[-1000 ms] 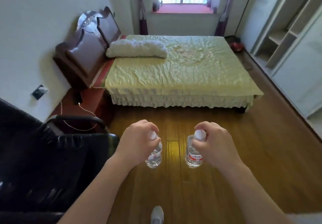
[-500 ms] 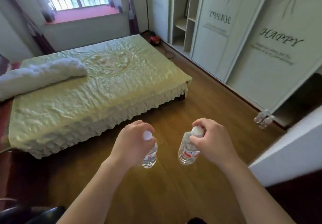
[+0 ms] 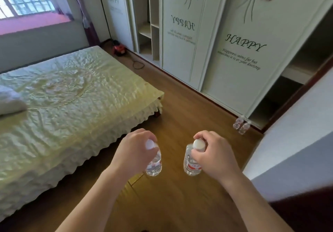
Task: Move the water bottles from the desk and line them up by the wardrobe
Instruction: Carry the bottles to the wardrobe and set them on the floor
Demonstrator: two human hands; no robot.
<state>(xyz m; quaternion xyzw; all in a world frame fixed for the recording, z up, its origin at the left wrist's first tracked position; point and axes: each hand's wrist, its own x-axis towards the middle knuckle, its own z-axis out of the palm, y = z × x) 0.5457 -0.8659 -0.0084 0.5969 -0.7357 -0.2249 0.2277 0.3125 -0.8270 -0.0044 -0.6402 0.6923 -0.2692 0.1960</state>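
1. The left hand (image 3: 134,149) is closed around the neck of a clear water bottle (image 3: 154,165), which hangs upright above the wooden floor (image 3: 180,195).
2. The right hand (image 3: 214,152) grips a second bottle (image 3: 191,165) just below its white cap (image 3: 198,143).
3. Both carry red-and-white labels; the print is too small to read.
4. Two more bottles (image 3: 241,124) stand on the floor, touching, at the foot of the wardrobe (image 3: 234,33).
5. Its nearest sliding door reads "HAPPY" above "Happiness seems far but sometimes it is at your doorstep".
6. A farther panel shows "HAPPY" mirrored.
7. A bed (image 3: 72,96) lies to the left.
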